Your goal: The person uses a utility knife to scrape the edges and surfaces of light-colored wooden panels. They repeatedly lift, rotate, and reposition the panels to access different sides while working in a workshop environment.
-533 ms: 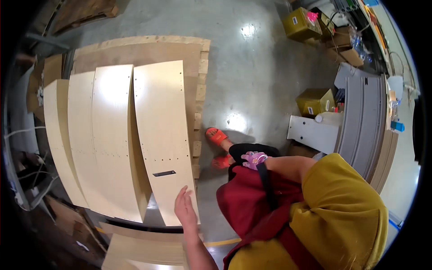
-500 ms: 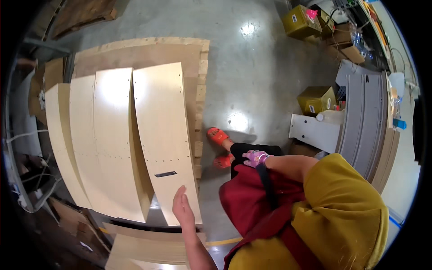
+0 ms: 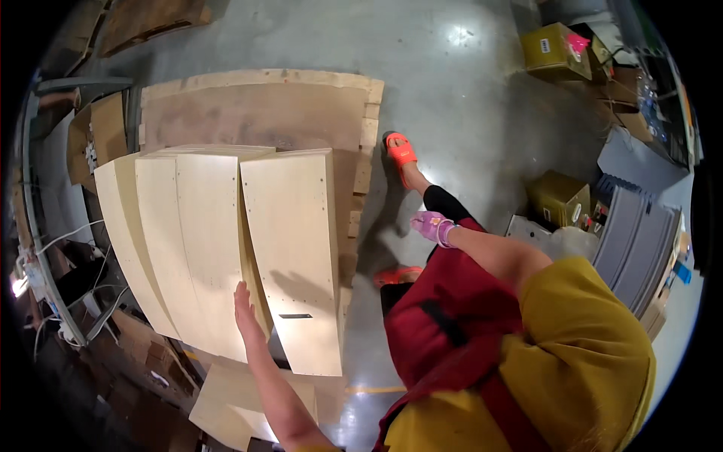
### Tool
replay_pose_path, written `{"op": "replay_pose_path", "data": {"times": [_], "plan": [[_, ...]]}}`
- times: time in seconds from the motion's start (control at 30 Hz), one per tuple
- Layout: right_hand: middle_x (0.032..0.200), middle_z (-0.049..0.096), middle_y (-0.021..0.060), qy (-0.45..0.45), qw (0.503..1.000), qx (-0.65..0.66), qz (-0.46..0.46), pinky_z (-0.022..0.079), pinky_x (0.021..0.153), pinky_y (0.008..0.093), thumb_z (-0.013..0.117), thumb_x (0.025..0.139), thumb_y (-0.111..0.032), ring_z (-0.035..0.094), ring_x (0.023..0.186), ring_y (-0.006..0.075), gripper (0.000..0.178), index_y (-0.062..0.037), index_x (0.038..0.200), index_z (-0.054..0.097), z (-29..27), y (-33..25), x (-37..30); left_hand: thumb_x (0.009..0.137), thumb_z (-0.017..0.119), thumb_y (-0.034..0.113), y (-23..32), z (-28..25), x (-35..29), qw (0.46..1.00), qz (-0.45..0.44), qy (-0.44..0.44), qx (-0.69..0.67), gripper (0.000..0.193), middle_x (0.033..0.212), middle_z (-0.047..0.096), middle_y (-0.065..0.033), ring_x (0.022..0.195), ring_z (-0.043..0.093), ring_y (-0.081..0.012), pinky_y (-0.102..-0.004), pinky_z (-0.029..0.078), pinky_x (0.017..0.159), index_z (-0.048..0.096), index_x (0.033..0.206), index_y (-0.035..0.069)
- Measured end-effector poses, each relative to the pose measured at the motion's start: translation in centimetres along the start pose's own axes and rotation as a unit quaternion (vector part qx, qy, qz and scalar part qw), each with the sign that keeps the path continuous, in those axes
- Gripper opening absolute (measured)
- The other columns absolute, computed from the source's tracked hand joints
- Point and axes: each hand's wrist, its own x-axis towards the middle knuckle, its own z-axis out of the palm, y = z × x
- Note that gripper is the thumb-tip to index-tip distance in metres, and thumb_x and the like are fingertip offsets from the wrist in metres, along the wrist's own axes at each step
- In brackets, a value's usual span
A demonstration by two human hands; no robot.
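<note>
My bare left hand [image 3: 245, 307] is open, fingers stretched out, over the gap side of the pale wood panels with nothing in it. Beneath and beside it stand several long, light wood-coloured panels [image 3: 203, 218] in stacks. The rightmost stack [image 3: 290, 218] has small dark holes along its edges. On its top panel lies a flat dark strip [image 3: 295, 316]. Well to the right of the stacks is my right hand [image 3: 432, 226], in a pink-purple glove, in front of my red apron. Its fingers are curled under and mostly hidden; no object shows in it.
The stacks rest on a wooden pallet [image 3: 373, 113] with a brown sheet on it. More panels [image 3: 226, 407] lie at the near left. Gold-coloured boxes [image 3: 557, 197] and grey curved panels [image 3: 636, 241] stand at the right. A metal frame with cables [image 3: 56, 294] runs along the left.
My left hand has moved left, from the rightmost stack towards the neighbouring one. One orange-sandalled foot has stepped forward. My right hand has come off my thigh, and its fingers have curled.
</note>
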Motion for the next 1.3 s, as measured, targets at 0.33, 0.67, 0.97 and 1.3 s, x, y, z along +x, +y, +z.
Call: {"op": "replay_pose_path", "data": {"times": [0.33,0.67,0.97,1.3], "plan": [[0.094,0.067,0.0089,-0.095,0.983,0.155,0.011,0.047,0.084,0.0301,0.052,0.092,-0.041,0.061,0.088,0.0169,0.040,-0.0094,0.115,0.061,-11.4,-2.5,9.6,0.099,0.030,0.041,-1.5,4.6,12.5,0.978,-0.197,-0.056,-0.039,0.061,0.150,0.031,-0.0087,0.138,0.027,-0.0194,-0.0310,0.020,0.113,0.029,0.145,0.001],[0.114,0.063,0.0149,-0.084,0.990,0.029,-0.114,0.044,0.091,0.0405,0.043,0.094,-0.050,0.058,0.106,0.0327,0.050,-0.0098,0.120,0.056,-9.3,-12.5,31.6,0.098,0.035,0.047,-7.7,4.8,21.9,0.946,-0.269,-0.136,-0.117,0.062,0.128,0.053,-0.0078,0.120,0.049,-0.0224,-0.0316,0.035,0.104,0.038,0.140,0.002],[0.121,0.060,0.0176,-0.131,0.980,0.000,-0.153,0.041,0.098,0.0411,0.038,0.094,-0.057,0.054,0.115,0.0344,0.059,-0.0080,0.122,0.056,-3.4,-18.3,36.6,0.098,0.035,0.048,-7.3,5.3,26.7,0.944,-0.255,-0.173,-0.121,0.062,0.129,0.051,-0.0086,0.121,0.047,-0.0227,-0.0319,0.034,0.105,0.037,0.140,0.002],[0.129,0.054,0.0175,-0.095,0.979,-0.013,-0.180,0.037,0.104,0.0397,0.037,0.093,-0.060,0.050,0.121,0.0355,0.064,-0.0090,0.127,0.055,-3.3,-16.6,36.5,0.098,0.035,0.048,-7.6,5.9,28.6,0.937,-0.243,-0.211,-0.136,0.062,0.131,0.050,-0.0096,0.122,0.046,-0.0231,-0.0322,0.033,0.105,0.037,0.140,0.002]]}}
